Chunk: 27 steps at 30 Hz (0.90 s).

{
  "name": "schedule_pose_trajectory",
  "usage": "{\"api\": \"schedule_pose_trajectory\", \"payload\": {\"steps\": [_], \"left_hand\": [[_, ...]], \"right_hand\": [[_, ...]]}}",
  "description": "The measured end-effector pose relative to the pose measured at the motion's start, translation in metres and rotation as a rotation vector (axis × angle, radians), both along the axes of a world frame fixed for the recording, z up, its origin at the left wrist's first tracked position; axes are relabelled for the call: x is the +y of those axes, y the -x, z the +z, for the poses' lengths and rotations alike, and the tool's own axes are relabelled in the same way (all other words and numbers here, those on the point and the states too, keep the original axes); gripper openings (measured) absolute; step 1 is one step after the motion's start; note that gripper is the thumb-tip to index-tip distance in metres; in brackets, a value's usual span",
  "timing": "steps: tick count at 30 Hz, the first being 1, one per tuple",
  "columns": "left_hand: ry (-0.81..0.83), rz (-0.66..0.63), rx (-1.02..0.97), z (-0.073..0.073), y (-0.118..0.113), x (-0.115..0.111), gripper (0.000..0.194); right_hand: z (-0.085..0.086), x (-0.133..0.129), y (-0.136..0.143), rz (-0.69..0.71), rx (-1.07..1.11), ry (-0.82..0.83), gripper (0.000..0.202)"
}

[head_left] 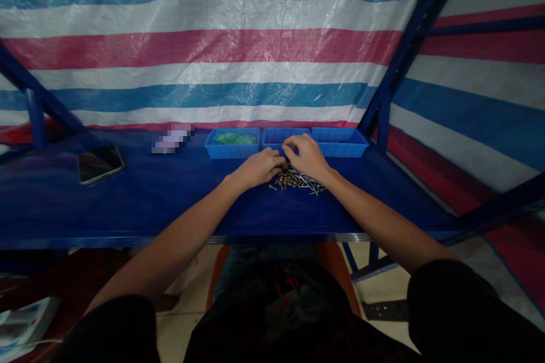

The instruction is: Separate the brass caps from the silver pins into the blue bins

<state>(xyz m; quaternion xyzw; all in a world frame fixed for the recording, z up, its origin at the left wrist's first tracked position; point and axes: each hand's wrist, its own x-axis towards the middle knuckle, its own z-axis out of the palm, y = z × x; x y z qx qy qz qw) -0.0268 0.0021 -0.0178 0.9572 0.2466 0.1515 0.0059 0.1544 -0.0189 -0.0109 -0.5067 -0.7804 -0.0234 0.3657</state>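
A pile of brass-coloured screws (291,179) and long silver nails or pins (310,182) lies on the blue table, just below my hands. My left hand (263,167) is at the pile's upper left, its fingers pressed together on something too small to make out. Close beside it, my right hand (305,154) curls over the pile, thumb and fingertips close together in front of the middle blue bin (272,137). Whatever its fingertips hold is hidden or too small to tell. A few small dark items show inside that bin.
The left blue bin (232,151) holds green material; the right blue bin (344,150) has a few thin pieces. A phone (101,164) and a pixelated item (172,139) lie left on the table (140,204). Blue frame posts (383,119) and striped sheeting (213,48) stand around it.
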Motion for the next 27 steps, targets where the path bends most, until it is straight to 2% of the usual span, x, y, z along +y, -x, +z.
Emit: {"api": "schedule_pose_trajectory", "payload": {"steps": [7, 14, 27], "left_hand": [[0.062, 0.012, -0.064, -0.003, 0.002, 0.004, 0.022], [0.245, -0.038, -0.082, 0.001, 0.008, 0.005, 0.025], [0.305, -0.051, -0.103, 0.003, 0.007, 0.003, 0.017]], "right_hand": [[0.001, -0.001, -0.001, 0.012, 0.005, -0.006, 0.021], [0.001, -0.002, 0.0, 0.045, -0.016, 0.029, 0.019], [0.002, -0.005, 0.003, 0.086, -0.061, 0.063, 0.019]]}}
